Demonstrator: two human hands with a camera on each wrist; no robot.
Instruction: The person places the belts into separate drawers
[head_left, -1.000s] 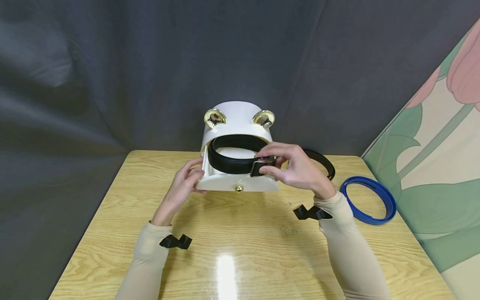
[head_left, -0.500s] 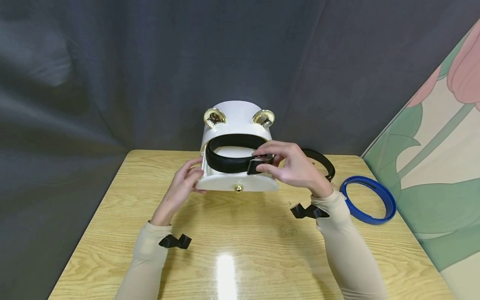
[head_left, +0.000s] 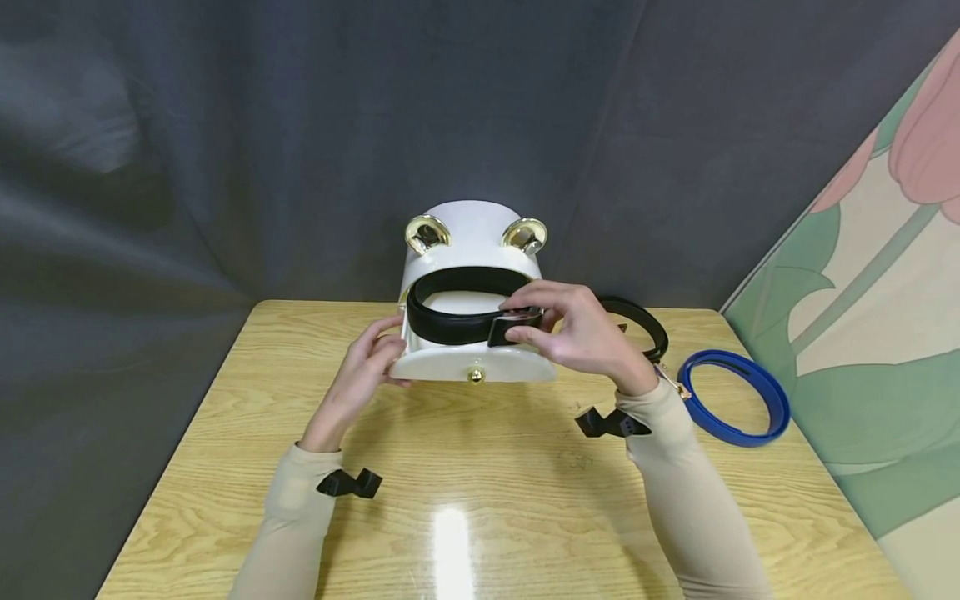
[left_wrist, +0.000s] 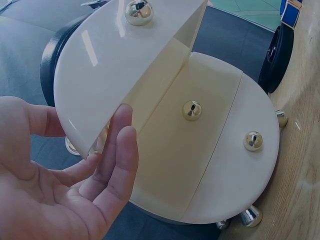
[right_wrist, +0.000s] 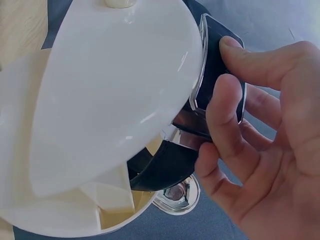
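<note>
A white round-topped drawer cabinet (head_left: 476,237) with two gold ears stands at the table's far side, its upper drawer (head_left: 435,367) pulled out. My left hand (head_left: 365,360) grips the left edge of that drawer, fingers curled at its corner in the left wrist view. In my right hand (head_left: 577,333), the thumb and fingers pinch the dark plate buckle (right_wrist: 217,65) of a coiled black belt (head_left: 446,325). The coil sits over the drawer opening, behind the drawer front. Below the pulled drawer, the left wrist view shows further drawer fronts (left_wrist: 220,80) with gold knobs.
Right of the cabinet lies another black belt (head_left: 645,321), partly behind my right hand. A coiled blue belt (head_left: 780,408) rests near the table's right edge. A dark curtain (head_left: 300,150) hangs behind, and a flower-patterned cloth (head_left: 862,333) borders the right side.
My right hand has shifted slightly left, carrying the buckle and belt coil farther over the drawer. The left hand keeps its place on the drawer edge.
</note>
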